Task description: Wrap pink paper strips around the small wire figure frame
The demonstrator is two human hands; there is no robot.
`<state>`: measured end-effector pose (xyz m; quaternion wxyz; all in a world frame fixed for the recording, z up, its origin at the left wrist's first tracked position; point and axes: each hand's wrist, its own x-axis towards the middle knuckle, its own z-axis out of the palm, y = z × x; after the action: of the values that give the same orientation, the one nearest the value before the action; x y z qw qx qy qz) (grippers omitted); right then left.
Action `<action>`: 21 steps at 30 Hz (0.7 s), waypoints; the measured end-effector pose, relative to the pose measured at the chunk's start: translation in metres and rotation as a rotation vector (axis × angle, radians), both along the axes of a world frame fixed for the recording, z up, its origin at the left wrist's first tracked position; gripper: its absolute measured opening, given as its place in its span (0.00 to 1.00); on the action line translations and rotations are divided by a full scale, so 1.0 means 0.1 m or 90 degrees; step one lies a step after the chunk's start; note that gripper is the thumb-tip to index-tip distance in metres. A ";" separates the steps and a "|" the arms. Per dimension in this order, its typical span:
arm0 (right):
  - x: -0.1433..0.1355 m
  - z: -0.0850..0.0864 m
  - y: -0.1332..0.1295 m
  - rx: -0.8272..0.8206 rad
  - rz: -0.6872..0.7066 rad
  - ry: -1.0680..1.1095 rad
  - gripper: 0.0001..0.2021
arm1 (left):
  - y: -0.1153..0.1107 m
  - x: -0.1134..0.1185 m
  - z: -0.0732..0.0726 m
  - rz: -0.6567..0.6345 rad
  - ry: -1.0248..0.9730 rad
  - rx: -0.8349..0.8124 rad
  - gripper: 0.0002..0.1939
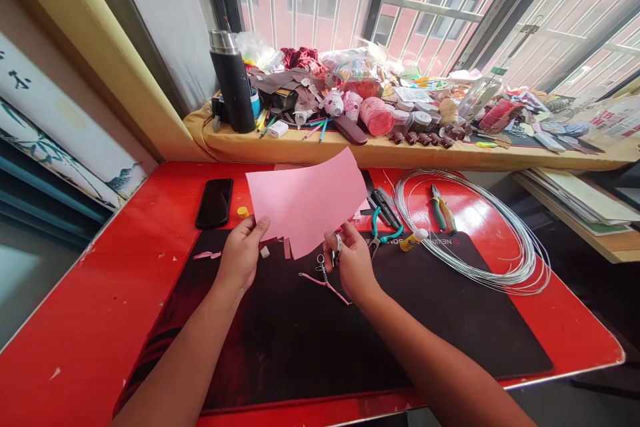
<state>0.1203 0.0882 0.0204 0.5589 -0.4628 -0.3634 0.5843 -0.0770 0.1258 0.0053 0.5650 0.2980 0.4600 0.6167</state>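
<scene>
A sheet of pink paper [305,203], with a notch cut from its lower edge, is held up above the black mat [310,347]. My left hand [243,250] pinches its lower left corner between thumb and fingers. At the lower right edge, my right hand [353,257] is closed around the grey handles of what look like scissors [337,245]; their blades are hidden. Its fingertips are close to the paper, and I cannot tell whether they grip it. Below lies a small twisted-wire figure [326,282] partly wrapped in pink.
On the red table [165,213] are a phone [215,203], teal-handled pliers [385,230], a utility knife [387,208], a yellow glue bottle [413,240], a wire coil [520,247] and green-and-yellow pliers [443,210]. Craft supplies crowd the windowsill, beside a black thermos [233,83].
</scene>
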 end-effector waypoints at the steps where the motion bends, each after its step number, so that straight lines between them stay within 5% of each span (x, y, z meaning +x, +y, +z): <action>1: -0.01 -0.01 0.05 -0.008 -0.009 0.014 0.18 | 0.03 0.00 0.01 -0.011 0.009 -0.003 0.20; 8: -0.05 -0.05 0.28 -0.023 -0.052 0.047 0.30 | 0.16 0.00 -0.07 -0.195 0.159 -0.002 0.38; 15: -0.06 -0.10 0.43 -0.039 -0.075 0.029 0.34 | 0.42 0.08 -0.26 -0.164 0.375 0.039 0.40; 21: -0.08 -0.13 0.59 -0.054 -0.082 0.044 0.35 | 0.67 0.15 -0.28 -0.136 0.522 0.050 0.35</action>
<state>0.1125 0.1473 0.0070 0.5873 -0.4881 -0.2882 0.5777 -0.0622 0.1932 -0.0222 0.3843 0.5861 0.5893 0.4018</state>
